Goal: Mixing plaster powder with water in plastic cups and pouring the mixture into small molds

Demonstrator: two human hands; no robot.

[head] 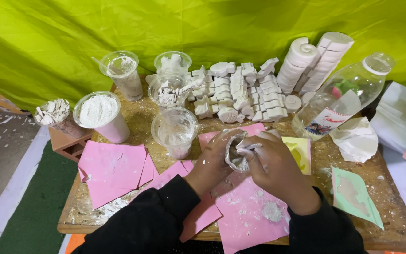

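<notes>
While a small grey-white mould (235, 157) is cupped in the left hand (212, 162), its inside is being worked with a thin white stick (249, 147) pinched in the fingers (259, 151) of the right hand (278, 171). The left fingers are curled closed around the mould, which is held just above a pink sheet (247, 211); the right fingers are clenched on the stick, whose tip touches the mould's contents. Judging by the pale paste seen in the mould, filling seems under way and not finished. Much appears done already: rows of white cast pieces (240, 94) are stacked well beyond the fingers. Just beyond the left hand a clear cup (175, 131) smeared with paste is seen, and farther left a cup of white powder (100, 115). A clear plastic bottle (344, 94) lies to the far right of the fingers, with crumpled white paper (355, 138) beside it. Spilled powder is scattered on the wooden surface (391, 197)
</notes>
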